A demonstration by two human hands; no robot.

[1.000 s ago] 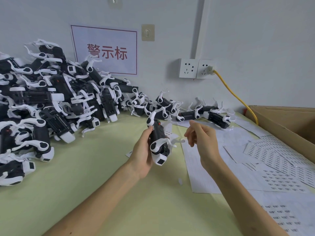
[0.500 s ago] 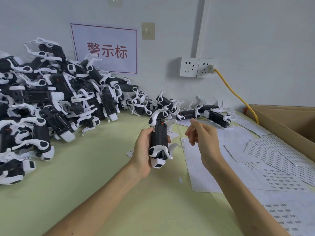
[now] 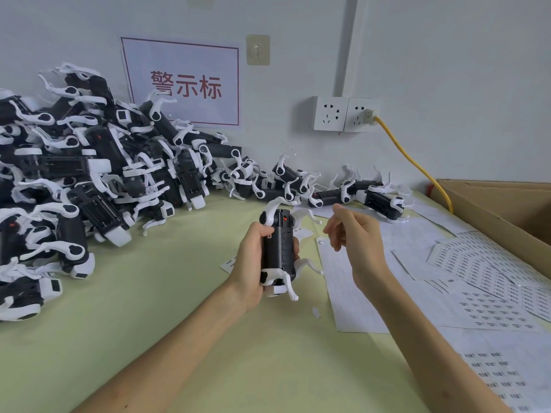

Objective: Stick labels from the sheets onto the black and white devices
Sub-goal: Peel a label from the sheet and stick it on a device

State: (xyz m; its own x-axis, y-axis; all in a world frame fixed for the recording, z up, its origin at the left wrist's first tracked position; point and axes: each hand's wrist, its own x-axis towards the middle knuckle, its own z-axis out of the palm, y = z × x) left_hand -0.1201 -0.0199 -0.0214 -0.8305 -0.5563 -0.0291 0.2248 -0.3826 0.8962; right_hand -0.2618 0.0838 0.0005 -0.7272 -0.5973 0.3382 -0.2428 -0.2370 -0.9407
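left hand [image 3: 250, 259] grips black and white device [image 3: 278, 248] upright | right hand [image 3: 356, 238] just right of it, fingers curled, pinch unclear | device pile [image 3: 89, 180] far left | label sheets [image 3: 483, 281] right

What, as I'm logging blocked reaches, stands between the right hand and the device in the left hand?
Nothing visible does. The right hand hovers just right of the black and white device gripped by the left hand, with only air between.
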